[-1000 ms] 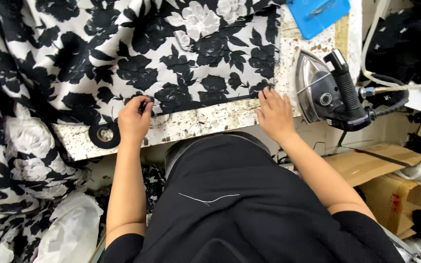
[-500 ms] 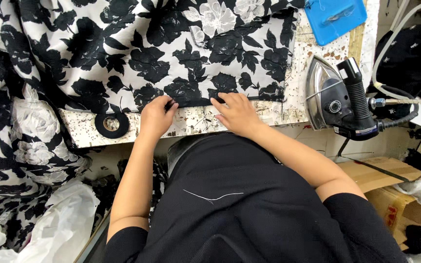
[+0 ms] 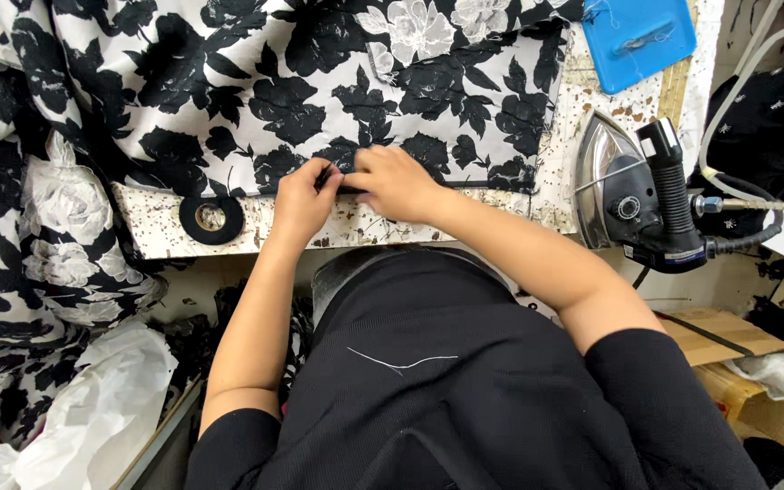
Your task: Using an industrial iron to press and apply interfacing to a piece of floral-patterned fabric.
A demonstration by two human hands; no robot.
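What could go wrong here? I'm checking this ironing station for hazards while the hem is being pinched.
The iron stands at the table's right edge beside the right hand's forearm; a sideways elbow move might knock it off or touch its plate. Its hose trails off the edge and could snag. Much of the floral fabric hangs off the left side, so its weight may drag the hem from the left hand.

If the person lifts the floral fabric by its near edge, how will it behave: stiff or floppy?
The floral fabric would probably be floppy: it hangs in soft folds over the table's left side. It may drag, since much of it is piled there. Both hands, left hand and right hand, pinch its hem, so the edge likely bends easily.
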